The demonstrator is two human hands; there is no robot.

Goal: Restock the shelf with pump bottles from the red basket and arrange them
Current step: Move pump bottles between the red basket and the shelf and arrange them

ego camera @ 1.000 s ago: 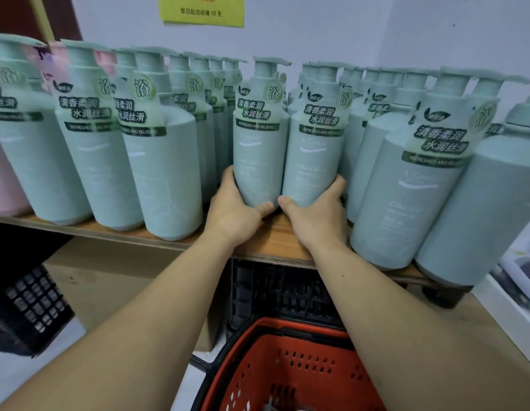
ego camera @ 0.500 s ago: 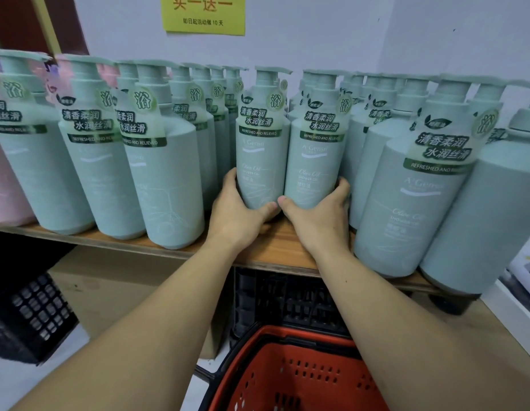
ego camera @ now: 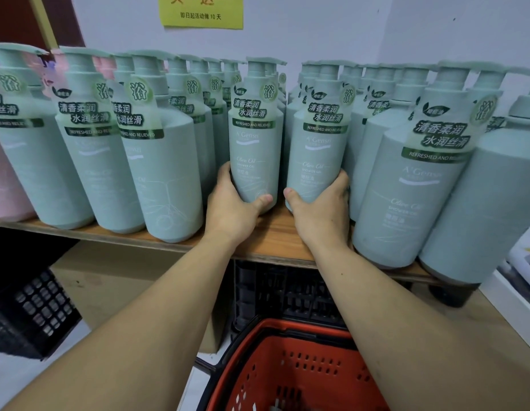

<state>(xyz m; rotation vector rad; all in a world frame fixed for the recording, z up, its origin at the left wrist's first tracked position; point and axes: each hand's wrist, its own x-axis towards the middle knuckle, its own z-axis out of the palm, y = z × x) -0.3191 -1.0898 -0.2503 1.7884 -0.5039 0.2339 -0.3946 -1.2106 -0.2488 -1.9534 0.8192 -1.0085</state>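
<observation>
While my left hand [ego camera: 228, 203] and right hand [ego camera: 323, 212] each grip a bottle at mid-frame, I'm arranging; next, push both back into line on the shelf [ego camera: 269, 241].

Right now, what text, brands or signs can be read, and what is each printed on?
"即日起活动做 10 天": yellow wall sign; its larger top line is cropped.
"清香柔润 水润丝滑": neck sleeve of the bottle in the left hand.
"REFRESHED AND RELIEVED": green band on that sleeve.
"浴": round sleeve badge.
"A'Gensn", "Olive Oil", "SHOWER GEL": bottle in the right hand, same on its neighbours.
Finer print below: too small to read.
</observation>
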